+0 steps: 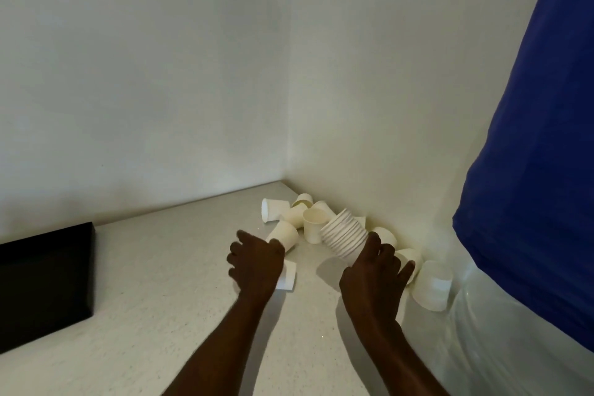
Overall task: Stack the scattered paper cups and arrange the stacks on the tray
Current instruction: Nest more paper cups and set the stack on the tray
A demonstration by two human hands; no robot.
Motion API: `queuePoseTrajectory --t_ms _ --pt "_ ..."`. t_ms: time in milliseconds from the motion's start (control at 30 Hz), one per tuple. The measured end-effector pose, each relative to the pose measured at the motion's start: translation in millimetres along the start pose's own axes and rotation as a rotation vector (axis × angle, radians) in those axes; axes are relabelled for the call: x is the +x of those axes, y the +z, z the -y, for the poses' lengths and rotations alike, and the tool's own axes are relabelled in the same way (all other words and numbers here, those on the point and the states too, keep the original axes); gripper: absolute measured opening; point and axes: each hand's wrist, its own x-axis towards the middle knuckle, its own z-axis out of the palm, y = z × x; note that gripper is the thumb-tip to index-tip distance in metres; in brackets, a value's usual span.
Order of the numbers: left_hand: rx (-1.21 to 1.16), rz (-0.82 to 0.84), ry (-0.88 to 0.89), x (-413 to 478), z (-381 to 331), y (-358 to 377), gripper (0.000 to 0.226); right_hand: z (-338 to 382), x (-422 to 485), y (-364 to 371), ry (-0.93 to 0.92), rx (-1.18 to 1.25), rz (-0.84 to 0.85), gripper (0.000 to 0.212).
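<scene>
Pale counter (160, 299), mid-frame: we are gripping a part-built stack (345, 236) in our right hand (373, 280), left hand (254, 264) curling over a loose cup (287, 276), hold unclear; other cups (313, 225) are lying scattered, left-edge tray (41, 283) showing none.

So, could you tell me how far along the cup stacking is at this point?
Done: several cups are nested into one stack. In hand: the right hand grips that stack, tilted, while the left hand reaches over loose cups. Left: roughly ten cups lie scattered in the corner, and no stack shows on the visible part of the black tray.
</scene>
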Motion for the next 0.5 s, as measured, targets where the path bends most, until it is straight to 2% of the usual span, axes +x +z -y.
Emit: queuePoseTrajectory --t_ms 67,167,367,500 --pt "0.022 0.113 -0.065 5 10 2 0.049 1 -3 3 -0.007 -0.01 0.003 0.076" --pt "-0.022 0.11 0.031 5 21 4 0.03 5 -6 6 -0.036 -0.032 -0.011 0.075" --pt "-0.256 -0.075 0.311 -3 -6 -21 0.033 8 -3 6 -0.05 -0.038 0.108 0.076" --pt "-0.381 -0.145 0.522 -16 -28 -37 0.03 16 -6 2 -0.105 -0.003 0.041 0.072"
